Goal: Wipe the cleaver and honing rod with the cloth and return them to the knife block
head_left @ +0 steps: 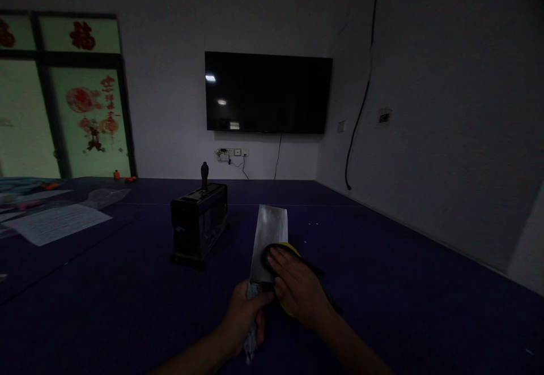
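Left hand (247,314) grips what looks like a cleaver (272,223).

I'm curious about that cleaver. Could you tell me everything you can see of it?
The cleaver has a broad, near-rectangular blade, grey and metallic-looking, with paler streaks. Its handle, seemingly wrapped in pale, crinkled material, is clasped by the left grip. The blade points away from the person, over the dark purple table. A black-and-yellow pad under the right grip covers its lower right part. Sharpness can't be judged.
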Available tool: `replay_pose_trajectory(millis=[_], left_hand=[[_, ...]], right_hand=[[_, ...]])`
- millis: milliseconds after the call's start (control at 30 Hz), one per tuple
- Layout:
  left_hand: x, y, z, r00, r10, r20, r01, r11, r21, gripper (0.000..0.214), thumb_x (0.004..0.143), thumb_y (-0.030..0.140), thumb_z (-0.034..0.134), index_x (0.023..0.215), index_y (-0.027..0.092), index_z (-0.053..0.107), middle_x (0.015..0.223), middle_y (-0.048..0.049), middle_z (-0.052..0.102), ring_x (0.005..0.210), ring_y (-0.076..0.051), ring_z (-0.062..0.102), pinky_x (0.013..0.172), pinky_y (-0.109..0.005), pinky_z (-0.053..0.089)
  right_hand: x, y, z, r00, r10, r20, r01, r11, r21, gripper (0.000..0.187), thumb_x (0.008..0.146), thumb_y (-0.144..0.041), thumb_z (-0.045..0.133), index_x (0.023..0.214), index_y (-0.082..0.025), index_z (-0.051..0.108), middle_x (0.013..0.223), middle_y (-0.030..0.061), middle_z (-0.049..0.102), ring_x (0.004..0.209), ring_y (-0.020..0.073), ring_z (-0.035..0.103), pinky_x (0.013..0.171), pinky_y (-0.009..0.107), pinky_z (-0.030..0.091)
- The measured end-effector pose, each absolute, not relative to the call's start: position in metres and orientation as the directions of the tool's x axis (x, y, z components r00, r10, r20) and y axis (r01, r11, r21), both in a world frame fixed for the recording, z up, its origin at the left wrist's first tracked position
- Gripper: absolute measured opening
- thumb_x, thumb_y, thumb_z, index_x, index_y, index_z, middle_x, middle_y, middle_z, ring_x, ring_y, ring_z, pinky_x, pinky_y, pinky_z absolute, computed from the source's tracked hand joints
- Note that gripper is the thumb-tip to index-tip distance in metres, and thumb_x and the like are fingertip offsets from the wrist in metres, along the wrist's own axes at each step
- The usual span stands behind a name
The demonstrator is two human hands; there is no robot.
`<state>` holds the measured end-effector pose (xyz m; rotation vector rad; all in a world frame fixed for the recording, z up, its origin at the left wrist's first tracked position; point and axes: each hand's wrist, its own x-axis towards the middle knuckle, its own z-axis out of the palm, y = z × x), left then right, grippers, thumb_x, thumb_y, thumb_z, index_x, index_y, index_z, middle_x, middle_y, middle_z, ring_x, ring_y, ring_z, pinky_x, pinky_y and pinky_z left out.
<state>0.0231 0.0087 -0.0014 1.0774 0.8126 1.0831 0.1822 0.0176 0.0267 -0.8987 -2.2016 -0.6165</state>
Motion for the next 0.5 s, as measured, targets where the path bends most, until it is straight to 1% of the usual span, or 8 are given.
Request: replay_pose_trajectory(millis=[133,300,400,500], left_hand=[[0.022,0.009,-0.002,0.336,0.942,-0.028,-0.255,0.120,0.959,0.042,0.057,0.046,0.071,0.078,0.019,0.045,0.031,0.0103,0.043,0.020,-0.010,0.036,0.023,-0.017,0.028],[0.020,0.009,-0.002,0.356,0.934,-0.021,-0.230,0.109,0.967,0.041,0.059,0.047,0.070,0.076,0.020,0.044,0.030,0.0103,0.042,0.020,-0.010,0.038,0.024,-0.016,0.028],[0.019,0.008,-0.001,0.358,0.933,-0.025,-0.214,0.108,0.971,0.039,0.061,0.046,0.069,0.076,0.020,0.044,0.031,0.0108,0.042,0.020,-0.009,0.036,0.024,-0.016,0.028],[0.019,0.006,-0.001,0.378,0.925,-0.027,-0.206,0.113,0.972,0.037,0.063,0.044,0.068,0.077,0.020,0.044,0.031,0.0107,0.042,0.020,-0.008,0.035,0.025,-0.016,0.029]], right_hand=[[0.186,0.022,0.026,-0.432,0.406,0.805,0.809,0.569,0.147,0.046,0.091,-0.020,0.037,0.137,-0.014,0.037,0.138,0.0110,0.045,0.130,0.0222,0.037,0.100,0.043,0.043],[0.193,0.028,0.025,-0.325,0.411,0.852,0.863,0.497,0.090,0.048,0.092,-0.022,0.037,0.140,-0.017,0.031,0.140,0.0104,0.042,0.131,0.0228,0.035,0.102,0.046,0.041],[0.196,0.030,0.024,-0.321,0.408,0.854,0.863,0.497,0.087,0.050,0.093,-0.022,0.037,0.142,-0.019,0.027,0.141,0.0098,0.040,0.132,0.0233,0.033,0.103,0.048,0.039],[0.196,0.029,0.025,-0.345,0.405,0.847,0.854,0.509,0.105,0.049,0.093,-0.022,0.036,0.141,-0.018,0.028,0.141,0.0094,0.041,0.133,0.0234,0.032,0.103,0.047,0.039]])
